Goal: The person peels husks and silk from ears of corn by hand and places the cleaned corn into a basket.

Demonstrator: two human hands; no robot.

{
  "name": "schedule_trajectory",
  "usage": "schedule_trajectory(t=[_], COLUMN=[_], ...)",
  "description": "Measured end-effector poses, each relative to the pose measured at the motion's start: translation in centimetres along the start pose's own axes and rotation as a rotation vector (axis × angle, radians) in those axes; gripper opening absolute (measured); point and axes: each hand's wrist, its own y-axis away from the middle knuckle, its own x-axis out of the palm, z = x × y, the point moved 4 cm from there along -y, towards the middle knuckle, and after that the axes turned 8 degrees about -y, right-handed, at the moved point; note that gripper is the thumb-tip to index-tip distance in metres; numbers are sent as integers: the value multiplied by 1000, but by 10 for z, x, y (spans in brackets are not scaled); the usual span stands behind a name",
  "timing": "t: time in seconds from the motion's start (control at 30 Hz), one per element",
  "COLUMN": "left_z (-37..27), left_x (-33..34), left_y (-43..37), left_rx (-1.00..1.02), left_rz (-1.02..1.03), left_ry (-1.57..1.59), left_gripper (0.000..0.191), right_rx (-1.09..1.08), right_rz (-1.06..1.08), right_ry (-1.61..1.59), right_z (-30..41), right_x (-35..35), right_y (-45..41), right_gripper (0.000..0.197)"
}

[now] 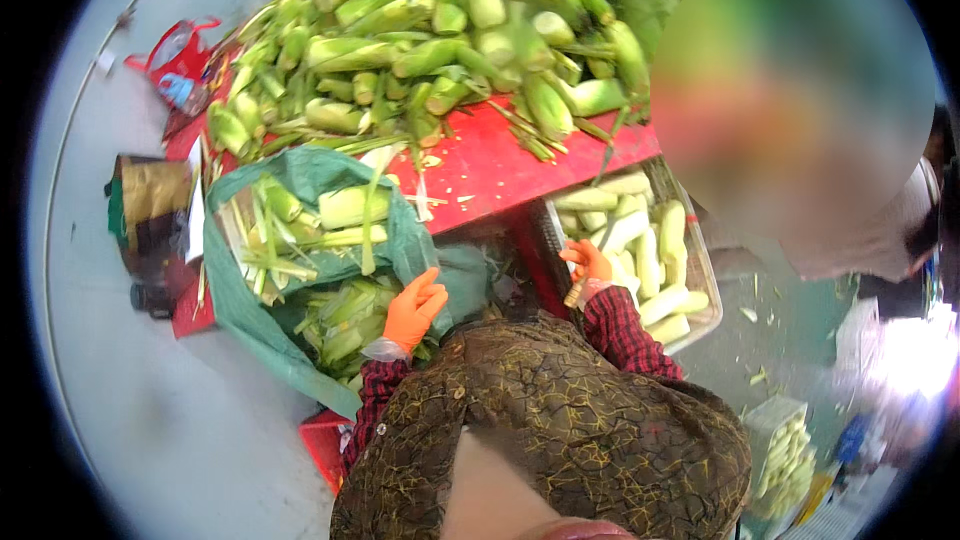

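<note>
Both hands wear orange gloves. My left hand (416,309) is beside the open green sack (232,292), fingers apart, with nothing in it. Green leaf sheaths (349,319) and cut stalk pieces (352,208) lie in and on that sack. My right hand (588,261) is closed on a knife, its wooden handle (573,294) showing below the fingers and its blade (606,232) pointing up. That hand is over the near left side of a crate (709,262) holding several peeled pale stalks (673,232).
Unpeeled green stalks (480,37) are heaped across the red table (480,157). A red bag (176,52) lies at its left end. Another person's sleeve (892,232) is at the right. A container of pale stalks (784,457) stands at the lower right.
</note>
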Motion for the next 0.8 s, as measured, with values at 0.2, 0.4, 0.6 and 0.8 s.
schedule_trajectory(t=[0.2, 0.4, 0.6, 0.8], left_z=[-3, 34, 22, 44], left_x=[-14, -18, -15, -7], left_y=[15, 30, 26, 44], left_rx=[-81, -141, -137, -188], left_rz=[-141, -326, -441, -572], left_ry=[-1, 110, 112, 285], left_gripper=[54, 53, 54, 53], right_rx=[-451, -954, -1104, -1217], right_rz=[17, 229, 545, 703], right_ry=[566, 982, 1736, 1895], right_z=[104, 168, 117, 100], right_x=[126, 229, 373, 398], right_y=[-61, -93, -109, -129], right_gripper=[33, 41, 74, 68])
